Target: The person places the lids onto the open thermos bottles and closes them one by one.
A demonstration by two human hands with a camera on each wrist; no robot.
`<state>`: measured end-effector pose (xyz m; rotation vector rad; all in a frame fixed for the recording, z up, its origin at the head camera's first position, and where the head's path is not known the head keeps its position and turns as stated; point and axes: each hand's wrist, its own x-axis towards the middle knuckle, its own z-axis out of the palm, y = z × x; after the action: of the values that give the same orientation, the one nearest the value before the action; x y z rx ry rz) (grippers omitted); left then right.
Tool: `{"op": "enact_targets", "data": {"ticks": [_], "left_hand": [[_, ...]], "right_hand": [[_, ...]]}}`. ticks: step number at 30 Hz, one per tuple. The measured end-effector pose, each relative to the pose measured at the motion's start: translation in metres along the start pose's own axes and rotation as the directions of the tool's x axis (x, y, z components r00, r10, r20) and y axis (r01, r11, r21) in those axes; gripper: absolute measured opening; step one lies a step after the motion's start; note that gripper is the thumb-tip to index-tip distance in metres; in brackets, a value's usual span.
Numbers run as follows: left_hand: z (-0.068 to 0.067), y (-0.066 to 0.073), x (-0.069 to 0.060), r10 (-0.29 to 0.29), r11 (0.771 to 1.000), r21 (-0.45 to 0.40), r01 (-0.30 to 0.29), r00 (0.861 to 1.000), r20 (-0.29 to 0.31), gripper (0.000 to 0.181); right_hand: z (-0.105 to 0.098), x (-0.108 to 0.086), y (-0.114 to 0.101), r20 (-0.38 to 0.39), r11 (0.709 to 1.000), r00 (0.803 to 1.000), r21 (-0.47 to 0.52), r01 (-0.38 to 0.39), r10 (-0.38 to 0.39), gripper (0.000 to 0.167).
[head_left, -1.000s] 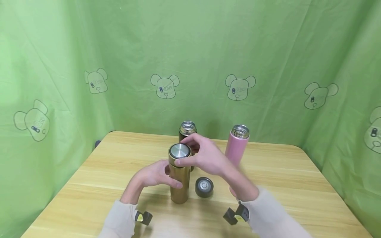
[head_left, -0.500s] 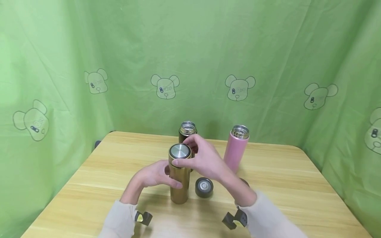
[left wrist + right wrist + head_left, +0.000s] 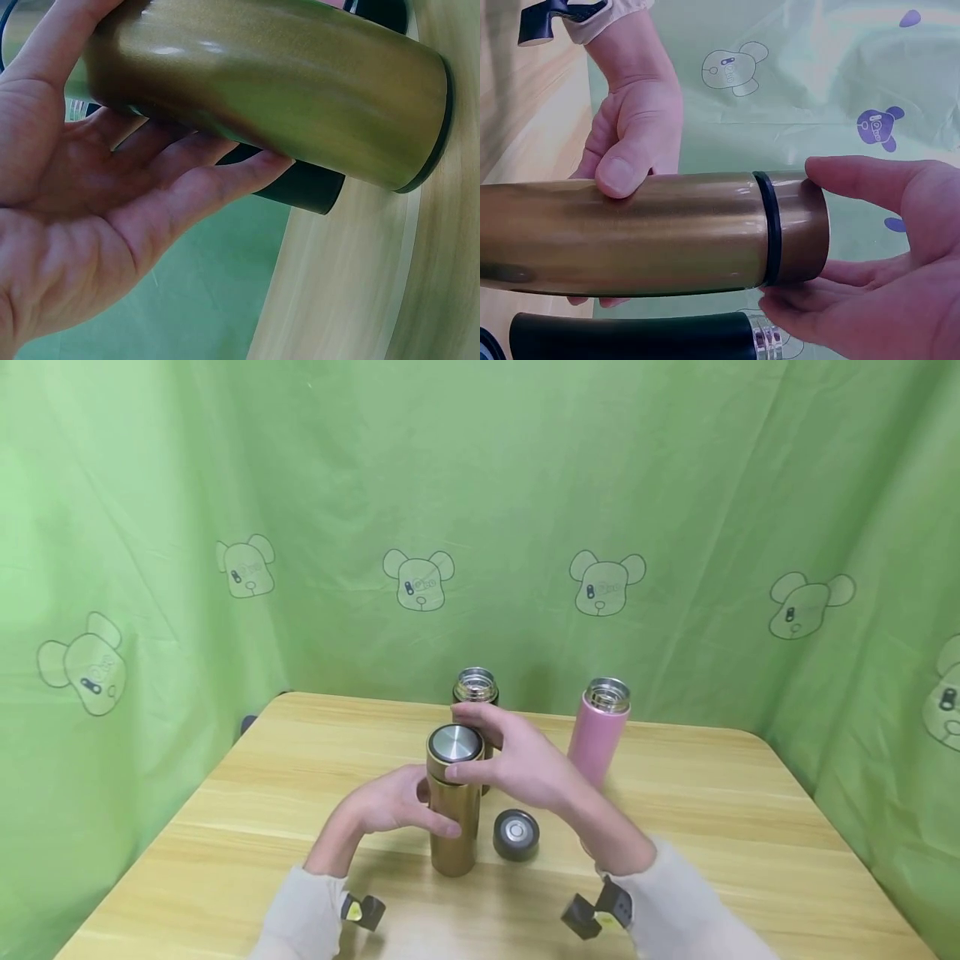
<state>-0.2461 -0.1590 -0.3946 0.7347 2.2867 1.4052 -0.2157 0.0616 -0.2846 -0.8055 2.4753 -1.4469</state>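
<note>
A gold thermos bottle (image 3: 456,827) stands upright on the table in the head view. My left hand (image 3: 390,800) grips its body, thumb across the front and fingers behind. At its top sits a gold lid (image 3: 804,225) with a silver disc, and a dark ring shows where lid and body meet. My right hand (image 3: 525,764) pinches this lid, the thumb on the near side and the fingers on the far side. The right wrist view also shows the left hand (image 3: 637,127) around the body.
Behind the gold bottle stands a black thermos bottle (image 3: 476,685) without a lid. A lidless pink thermos bottle (image 3: 596,739) stands at the back right. A dark lid (image 3: 516,835) lies right of the gold bottle on the wooden table (image 3: 300,760). Green curtains (image 3: 510,468) surround the table.
The right hand's fingers first drew back a little around the lid, then reached further round its far side. The left hand and the gold bottle have stayed in place.
</note>
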Motion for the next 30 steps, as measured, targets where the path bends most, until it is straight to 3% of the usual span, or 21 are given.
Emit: {"op": "enact_targets", "data": {"ticks": [13,30], "left_hand": [[0.001,-0.002,0.000,0.008,1.000,0.003,-0.008,1.000,0.001,0.069],[0.001,-0.003,0.002,0.009,1.000,0.008,-0.009,1.000,-0.006,0.067]], "right_hand": [[0.001,0.000,0.003,-0.017,0.998,1.000,-0.067,-0.001,0.000,0.067],[0.012,0.003,0.010,-0.187,0.993,0.982,-0.116,-0.018,-0.004,0.064]]}}
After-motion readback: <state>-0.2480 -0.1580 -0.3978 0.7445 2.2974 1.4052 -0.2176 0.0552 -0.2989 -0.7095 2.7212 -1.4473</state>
